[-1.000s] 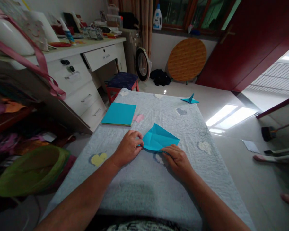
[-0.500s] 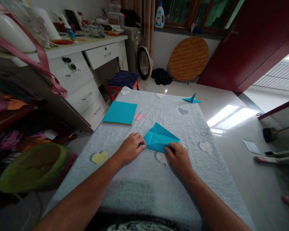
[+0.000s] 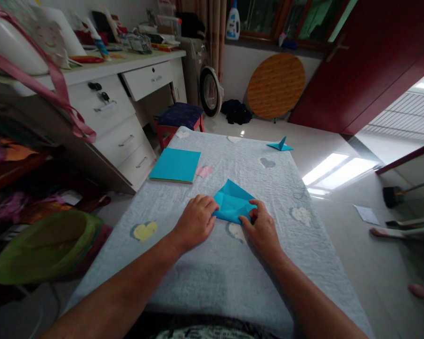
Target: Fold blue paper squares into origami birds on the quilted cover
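A creased sheet of blue origami paper [image 3: 231, 202] lies on the cloth-covered table [image 3: 212, 278], one corner pointing away from me. My left hand [image 3: 199, 219] has its fingers closed at the paper's left corner. At the right corner my right hand [image 3: 260, 225] curls its fingers and thumb around the edge, covering that corner. Beyond my left hand sits a square stack of blue paper [image 3: 176, 165]. A small folded blue paper piece [image 3: 280, 145] with an upright point stands near the table's far right edge.
Left of the table are a white desk with drawers [image 3: 123, 141] and a green-lined bin [image 3: 45, 245]. A red stool [image 3: 179, 117] stands past the far left corner, near a washing machine with its door [image 3: 211, 92] open. A round wooden tabletop [image 3: 276, 85] leans on the wall.
My left hand has shifted slightly right and farther over the left corner. My right fingers have curled higher over the right corner, which no longer shows beyond them.
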`<state>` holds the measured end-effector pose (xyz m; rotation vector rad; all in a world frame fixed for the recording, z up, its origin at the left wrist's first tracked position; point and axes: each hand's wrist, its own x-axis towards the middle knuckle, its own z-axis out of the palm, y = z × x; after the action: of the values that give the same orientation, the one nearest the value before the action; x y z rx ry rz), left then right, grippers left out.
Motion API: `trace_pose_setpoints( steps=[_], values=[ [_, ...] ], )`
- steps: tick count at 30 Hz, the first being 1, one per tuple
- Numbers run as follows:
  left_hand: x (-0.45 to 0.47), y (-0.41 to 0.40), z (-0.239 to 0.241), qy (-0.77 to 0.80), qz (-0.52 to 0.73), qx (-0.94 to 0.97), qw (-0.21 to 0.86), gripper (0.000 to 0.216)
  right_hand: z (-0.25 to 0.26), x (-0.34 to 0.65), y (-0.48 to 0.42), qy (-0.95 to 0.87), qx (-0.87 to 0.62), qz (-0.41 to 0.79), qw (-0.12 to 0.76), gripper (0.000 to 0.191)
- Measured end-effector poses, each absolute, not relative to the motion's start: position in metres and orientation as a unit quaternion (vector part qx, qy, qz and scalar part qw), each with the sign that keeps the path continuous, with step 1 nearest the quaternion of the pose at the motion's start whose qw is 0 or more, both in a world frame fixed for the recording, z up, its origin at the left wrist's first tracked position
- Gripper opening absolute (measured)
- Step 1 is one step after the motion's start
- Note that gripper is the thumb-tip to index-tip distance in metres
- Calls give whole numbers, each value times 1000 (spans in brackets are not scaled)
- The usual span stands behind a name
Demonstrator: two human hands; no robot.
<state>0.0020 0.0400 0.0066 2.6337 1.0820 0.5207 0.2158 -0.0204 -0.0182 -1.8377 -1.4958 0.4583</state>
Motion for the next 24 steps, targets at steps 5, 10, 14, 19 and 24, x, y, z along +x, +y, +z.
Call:
trace_pose_setpoints(
  steps=[5,10,14,19,24],
  values=[
    [18,17,-3,221,182,953,100,33,-20,217,-19,-584,-708,174,357,40],
    [24,3,-14,232,114,963,81,47,-20,218,-19,-574,-709,169,374,37],
    [23,-2,-14,242,75,964,79,66,-19,219,-19,-566,-710,179,378,34],
    [22,-6,-13,248,72,962,84,71,-19,220,-19,-566,-719,172,365,31],
    [22,-6,-15,258,70,960,82,72,-21,221,-18,-569,-719,168,363,29]
  ],
)
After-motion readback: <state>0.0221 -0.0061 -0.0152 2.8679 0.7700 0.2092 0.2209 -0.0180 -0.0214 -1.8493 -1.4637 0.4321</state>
